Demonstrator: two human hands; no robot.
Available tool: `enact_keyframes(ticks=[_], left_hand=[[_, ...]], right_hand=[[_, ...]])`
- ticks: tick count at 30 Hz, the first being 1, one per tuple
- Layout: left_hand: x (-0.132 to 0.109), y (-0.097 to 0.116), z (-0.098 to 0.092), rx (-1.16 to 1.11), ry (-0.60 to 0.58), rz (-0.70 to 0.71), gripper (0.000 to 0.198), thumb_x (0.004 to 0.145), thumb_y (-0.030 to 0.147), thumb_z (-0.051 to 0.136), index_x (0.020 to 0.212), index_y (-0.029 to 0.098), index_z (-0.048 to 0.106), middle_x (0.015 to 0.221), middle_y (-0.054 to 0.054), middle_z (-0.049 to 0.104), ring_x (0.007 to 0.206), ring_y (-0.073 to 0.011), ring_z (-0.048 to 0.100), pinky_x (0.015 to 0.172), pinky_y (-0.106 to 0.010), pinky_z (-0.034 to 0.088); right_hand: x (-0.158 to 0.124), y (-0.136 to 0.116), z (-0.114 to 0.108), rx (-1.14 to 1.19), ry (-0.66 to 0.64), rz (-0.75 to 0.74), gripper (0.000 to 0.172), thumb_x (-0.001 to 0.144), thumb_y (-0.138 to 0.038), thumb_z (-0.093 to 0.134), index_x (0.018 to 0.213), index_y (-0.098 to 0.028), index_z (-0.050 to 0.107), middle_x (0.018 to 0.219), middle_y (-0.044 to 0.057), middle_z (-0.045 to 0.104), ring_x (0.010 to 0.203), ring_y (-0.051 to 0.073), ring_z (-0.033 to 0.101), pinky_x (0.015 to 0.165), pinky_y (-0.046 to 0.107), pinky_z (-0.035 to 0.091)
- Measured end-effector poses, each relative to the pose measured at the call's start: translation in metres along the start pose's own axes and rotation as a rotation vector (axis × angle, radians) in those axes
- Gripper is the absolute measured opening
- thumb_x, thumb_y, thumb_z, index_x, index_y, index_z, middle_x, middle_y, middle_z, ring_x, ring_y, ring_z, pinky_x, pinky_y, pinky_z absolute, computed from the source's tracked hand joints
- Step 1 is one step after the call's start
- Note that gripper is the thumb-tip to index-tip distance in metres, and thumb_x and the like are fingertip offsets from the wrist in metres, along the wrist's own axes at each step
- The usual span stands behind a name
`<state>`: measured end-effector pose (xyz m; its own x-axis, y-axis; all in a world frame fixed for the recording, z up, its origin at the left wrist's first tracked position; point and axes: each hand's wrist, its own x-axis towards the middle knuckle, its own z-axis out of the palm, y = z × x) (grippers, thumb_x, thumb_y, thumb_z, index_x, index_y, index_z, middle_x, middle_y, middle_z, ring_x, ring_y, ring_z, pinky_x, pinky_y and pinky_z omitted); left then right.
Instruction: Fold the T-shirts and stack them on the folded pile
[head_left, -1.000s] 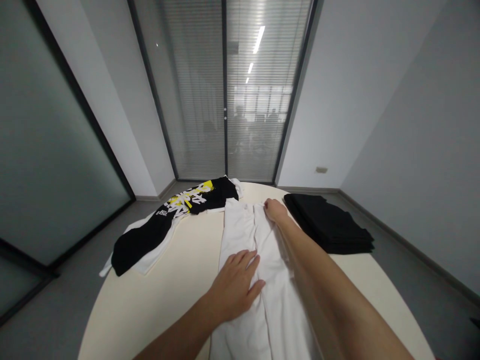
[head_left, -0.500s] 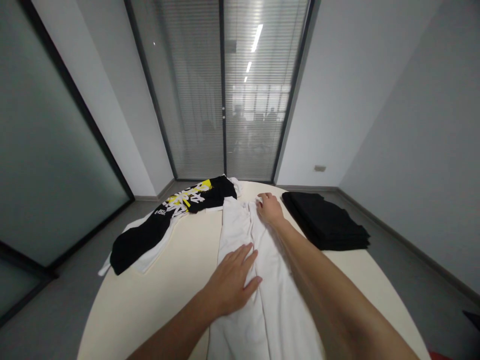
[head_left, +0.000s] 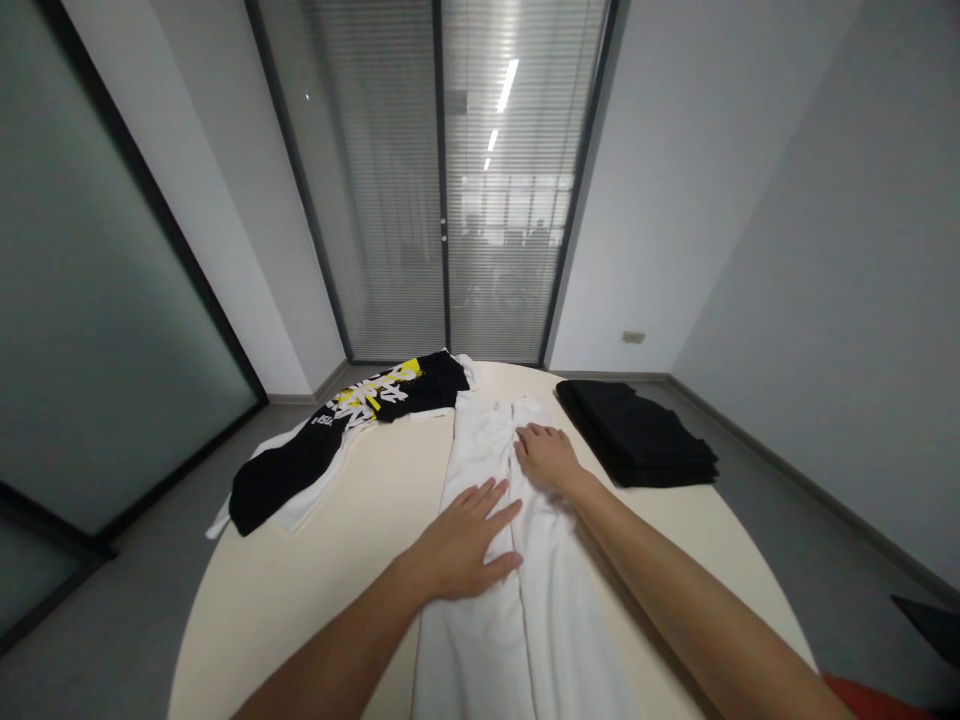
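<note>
A white garment (head_left: 487, 650) lies lengthwise on the table, its two long sides meeting along a line down the middle. My left hand (head_left: 472, 540) rests flat on the left half, fingers spread and fingertips near that line. Farther up, my right hand (head_left: 549, 458) lies on the right half close to the far end, with its fingers stretched out and slightly bent. Neither hand holds anything that I can see. The garment's near end runs out of view at the bottom.
The round cream table (head_left: 247, 600) carries a stack of folded black clothes (head_left: 637, 435) at right. At left, black clothing with white and yellow print (head_left: 300, 470) lies over white cloth (head_left: 319, 500). A red object (head_left: 870, 700) shows at the lower right edge.
My right hand has slid back from the far end of the white garment, toward me. My left hand stays in nearly the same place. The view has shifted slightly.
</note>
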<state>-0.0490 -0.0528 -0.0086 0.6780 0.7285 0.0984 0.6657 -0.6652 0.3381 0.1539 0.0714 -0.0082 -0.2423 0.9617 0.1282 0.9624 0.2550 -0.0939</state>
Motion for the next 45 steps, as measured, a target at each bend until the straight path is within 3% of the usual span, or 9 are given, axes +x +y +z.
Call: enact_keyframes(ticks=[3, 8, 12, 16, 24, 33, 40, 43, 45], left_hand=[[0.004, 0.001, -0.002, 0.004, 0.005, 0.023, 0.067, 0.095, 0.051, 0.053, 0.152, 0.020, 0.039, 0.164, -0.016, 0.022, 0.152, -0.0312, 0.019, 0.121, -0.053, 0.024], [0.006, 0.002, -0.005, 0.024, 0.047, 0.059, 0.060, 0.096, 0.047, 0.053, 0.148, 0.019, 0.045, 0.160, -0.016, 0.034, 0.149, -0.0323, 0.029, 0.119, -0.053, 0.030], [0.005, 0.004, -0.006, 0.062, 0.147, 0.047, 0.043, 0.100, 0.039, 0.047, 0.138, 0.021, 0.056, 0.150, -0.011, 0.051, 0.140, -0.0290, 0.044, 0.117, -0.050, 0.035], [0.001, 0.006, -0.005, 0.072, 0.184, -0.017, 0.042, 0.101, 0.040, 0.045, 0.137, 0.022, 0.057, 0.149, -0.008, 0.053, 0.139, -0.0284, 0.045, 0.117, -0.049, 0.034], [-0.004, 0.007, -0.007, 0.005, 0.043, -0.072, 0.056, 0.100, 0.053, 0.043, 0.149, 0.027, 0.044, 0.162, -0.008, 0.033, 0.150, -0.0334, 0.025, 0.121, -0.057, 0.025], [-0.004, 0.000, -0.010, 0.026, -0.071, -0.064, 0.075, 0.094, 0.057, 0.053, 0.158, 0.028, 0.025, 0.167, -0.012, 0.013, 0.153, -0.0396, 0.007, 0.120, -0.064, 0.016], [-0.007, -0.003, -0.009, 0.033, -0.076, -0.003, 0.070, 0.092, 0.056, 0.056, 0.155, 0.037, 0.031, 0.167, -0.009, 0.013, 0.152, -0.0439, 0.007, 0.117, -0.068, 0.018], [-0.010, 0.001, -0.012, 0.032, -0.078, 0.022, 0.068, 0.092, 0.055, 0.058, 0.154, 0.036, 0.035, 0.167, -0.010, 0.017, 0.151, -0.0441, 0.010, 0.116, -0.068, 0.019], [-0.012, 0.006, -0.014, 0.037, -0.060, 0.046, 0.067, 0.092, 0.051, 0.059, 0.153, 0.032, 0.037, 0.165, -0.011, 0.024, 0.151, -0.0416, 0.015, 0.118, -0.065, 0.019]], right_hand=[[0.001, -0.008, -0.002, 0.010, -0.062, 0.101, 0.053, 0.102, -0.042, 0.030, 0.143, -0.015, 0.051, 0.148, 0.019, 0.049, 0.134, 0.039, 0.044, 0.112, 0.058, 0.023], [0.011, -0.033, 0.001, 0.137, -0.176, 0.134, 0.071, 0.098, -0.066, 0.024, 0.160, -0.030, 0.021, 0.166, 0.015, 0.018, 0.150, 0.044, 0.013, 0.115, 0.063, 0.010], [0.025, -0.044, 0.013, 0.147, -0.227, 0.163, 0.076, 0.092, -0.076, 0.024, 0.158, -0.040, 0.022, 0.168, 0.009, 0.008, 0.150, 0.048, 0.001, 0.112, 0.069, -0.002], [0.044, -0.034, 0.027, 0.126, -0.224, 0.266, 0.077, 0.091, -0.077, 0.018, 0.159, -0.041, 0.016, 0.169, 0.008, 0.001, 0.150, 0.048, -0.004, 0.111, 0.071, -0.006], [0.082, 0.000, 0.032, 0.103, -0.205, 0.302, 0.076, 0.092, -0.076, 0.014, 0.159, -0.039, 0.017, 0.169, 0.009, 0.003, 0.151, 0.047, -0.002, 0.111, 0.071, -0.006], [0.108, -0.005, 0.033, 0.112, -0.170, 0.196, 0.078, 0.091, -0.078, 0.023, 0.158, -0.039, 0.023, 0.168, 0.009, 0.010, 0.151, 0.047, 0.003, 0.112, 0.072, -0.003], [0.101, -0.007, 0.027, 0.140, -0.142, 0.213, 0.076, 0.092, -0.076, 0.024, 0.157, -0.037, 0.027, 0.168, 0.009, 0.012, 0.150, 0.048, 0.005, 0.112, 0.072, -0.001], [0.086, 0.000, 0.015, 0.205, -0.054, 0.122, 0.067, 0.098, -0.065, 0.026, 0.156, -0.031, 0.031, 0.166, 0.010, 0.020, 0.150, 0.039, 0.017, 0.116, 0.066, 0.011], [0.070, 0.007, 0.006, 0.255, 0.045, 0.015, 0.058, 0.102, -0.052, 0.029, 0.152, -0.024, 0.040, 0.160, 0.011, 0.035, 0.146, 0.030, 0.032, 0.118, 0.052, 0.023]])
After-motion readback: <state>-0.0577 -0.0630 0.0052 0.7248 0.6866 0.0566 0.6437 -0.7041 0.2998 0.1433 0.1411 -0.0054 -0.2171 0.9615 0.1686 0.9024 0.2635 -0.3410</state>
